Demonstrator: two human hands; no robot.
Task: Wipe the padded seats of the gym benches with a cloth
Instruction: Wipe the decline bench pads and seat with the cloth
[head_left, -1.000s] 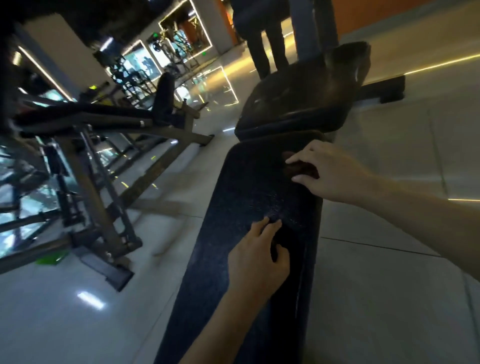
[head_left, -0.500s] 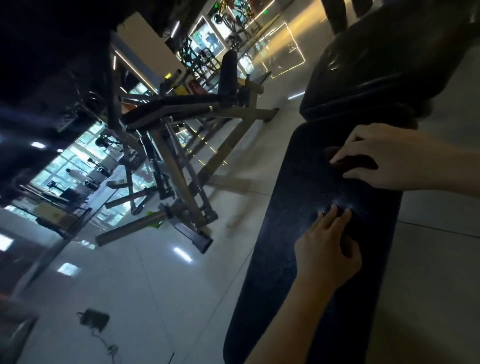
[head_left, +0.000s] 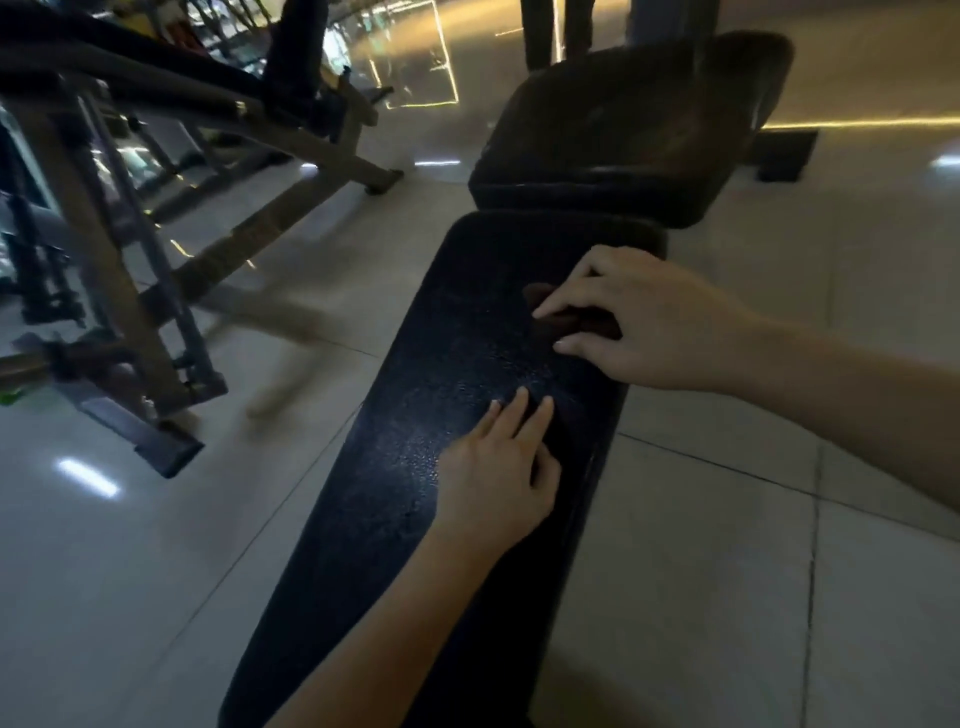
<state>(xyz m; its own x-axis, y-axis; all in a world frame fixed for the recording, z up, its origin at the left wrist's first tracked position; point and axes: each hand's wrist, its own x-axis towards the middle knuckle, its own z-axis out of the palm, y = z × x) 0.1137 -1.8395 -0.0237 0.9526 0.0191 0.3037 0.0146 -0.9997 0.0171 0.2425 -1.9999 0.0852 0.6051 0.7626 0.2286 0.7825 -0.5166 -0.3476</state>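
A long black padded bench pad (head_left: 415, 467) runs from the bottom centre up to a shorter, tilted black seat pad (head_left: 623, 130). My right hand (head_left: 649, 317) lies on the upper right of the long pad, its bent fingers and thumb holding a small dark brownish cloth (head_left: 566, 319) against the surface. Most of the cloth is hidden under the palm. My left hand (head_left: 498, 478) rests on the pad just below, index and middle fingers stretched flat on the vinyl, holding nothing. The pad glistens with a faint speckled sheen between the two hands.
Another bench with a grey metal frame (head_left: 130, 260) and its foot (head_left: 166, 447) stands to the left on the glossy tiled floor. A person's legs (head_left: 550, 31) stand behind the seat pad. A black bench foot (head_left: 784, 153) sits at the right rear.
The head view has swung back toward the bench. Both hands stay at nearly the same spots on the long pad, the right one still over the cloth.
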